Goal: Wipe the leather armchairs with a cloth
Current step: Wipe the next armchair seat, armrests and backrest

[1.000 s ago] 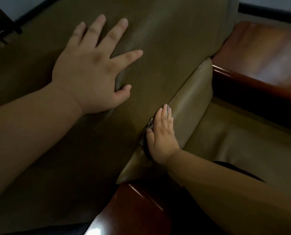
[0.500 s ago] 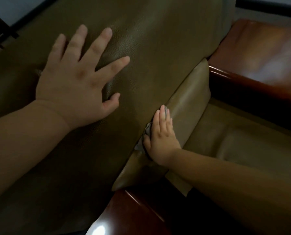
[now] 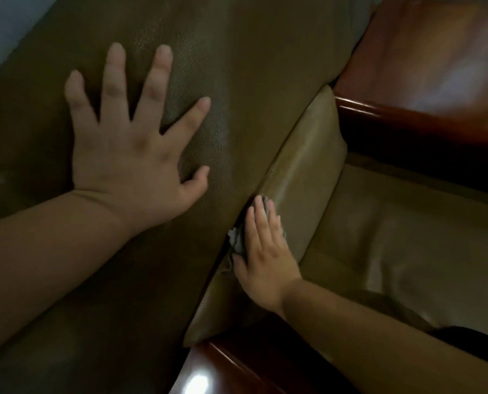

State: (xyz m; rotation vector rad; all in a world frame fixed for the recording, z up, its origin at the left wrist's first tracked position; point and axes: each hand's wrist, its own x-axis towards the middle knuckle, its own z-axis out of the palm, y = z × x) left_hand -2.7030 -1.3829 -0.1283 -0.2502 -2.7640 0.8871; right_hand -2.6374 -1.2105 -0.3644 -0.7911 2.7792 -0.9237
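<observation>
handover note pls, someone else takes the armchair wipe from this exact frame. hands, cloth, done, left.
Left hand: open, fingers spread, flat on the armchair's backrest, bracing.
Right hand: open, straight fingers pressing the grey cloth against the lighter leather panel, right at the seam with the backrest. Only the cloth's edges show past the fingers.
Done: cannot tell from this frame which surfaces are already wiped.
Left: probably carry the stroke on along the panel and seam, then do the seat cushion and the wooden armrests if they count.
</observation>
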